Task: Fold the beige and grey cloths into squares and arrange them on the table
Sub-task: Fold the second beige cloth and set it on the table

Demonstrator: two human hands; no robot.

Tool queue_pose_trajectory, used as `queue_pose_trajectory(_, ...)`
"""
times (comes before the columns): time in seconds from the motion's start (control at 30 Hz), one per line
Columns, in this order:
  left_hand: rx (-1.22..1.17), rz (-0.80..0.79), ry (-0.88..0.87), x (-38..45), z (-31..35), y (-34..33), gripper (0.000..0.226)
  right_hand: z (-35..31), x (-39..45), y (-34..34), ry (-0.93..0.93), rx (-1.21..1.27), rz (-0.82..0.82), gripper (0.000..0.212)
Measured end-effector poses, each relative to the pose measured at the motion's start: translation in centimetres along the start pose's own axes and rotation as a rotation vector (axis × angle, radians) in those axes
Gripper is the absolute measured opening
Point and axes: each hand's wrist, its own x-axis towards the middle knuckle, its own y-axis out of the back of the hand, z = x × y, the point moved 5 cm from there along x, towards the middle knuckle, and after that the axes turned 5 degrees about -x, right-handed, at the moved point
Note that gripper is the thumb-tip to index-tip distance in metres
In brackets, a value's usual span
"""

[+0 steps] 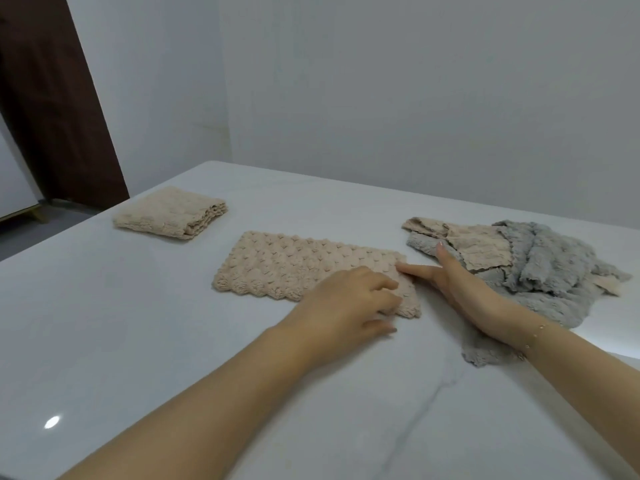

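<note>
head view: on the white table, the left hand curls its fingers onto the near right corner of a half-folded beige cloth mid-table, the right hand lies flat beside it, with a grey-and-beige heap toward the right edge and a folded beige square toward the far left corner.

A pale grey wall fills the background behind the counter, meeting a second wall at a corner on the left. Further left stands a dark brown door. Below it a strip of grey floor shows, with a light wooden leg under a white panel. A bright light spot reflects near the counter's lower left
</note>
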Motion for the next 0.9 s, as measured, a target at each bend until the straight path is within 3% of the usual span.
queue_pose_trajectory(0.07,0.054,-0.012,-0.063,1.0,0.7,-1.3,0.022,0.3,-0.1,-0.1,0.035,0.075,0.068,0.078)
queue_pose_trajectory(0.17,0.059,-0.008,0.021,2.0,0.3,-2.5,0.018,0.1,-0.7,-0.2,0.142,0.12,0.315,0.07)
queue_pose_trajectory(0.27,0.178,0.016,0.083,2.7,0.1,-3.3,0.005,0.9,-0.5,0.3,0.152,0.164,0.415,0.045)
queue_pose_trajectory(0.37,0.188,0.057,0.115,3.0,0.1,-3.6,0.013,1.3,-0.3,1.0,0.149,0.141,0.462,0.029)
queue_pose_trajectory(0.4,0.143,0.077,0.143,2.9,0.1,-3.4,0.004,1.4,-0.3,1.0,0.165,0.124,0.457,0.032)
queue_pose_trajectory(0.47,-0.023,0.135,0.256,2.3,-0.1,-2.5,0.014,1.4,-0.2,0.9,0.174,0.146,0.431,0.041)
queue_pose_trajectory(0.67,-0.604,0.281,0.521,0.0,0.2,-0.4,0.009,1.1,-0.3,0.8,0.253,0.205,0.342,0.06)
queue_pose_trajectory(0.77,-0.876,0.379,0.605,-0.9,-0.1,0.4,0.014,0.6,-0.6,0.9,0.308,0.186,0.266,0.05)
queue_pose_trajectory(0.9,-0.992,0.371,0.641,-1.5,-0.3,1.3,0.038,0.7,-0.5,1.1,0.291,0.409,0.196,0.031)
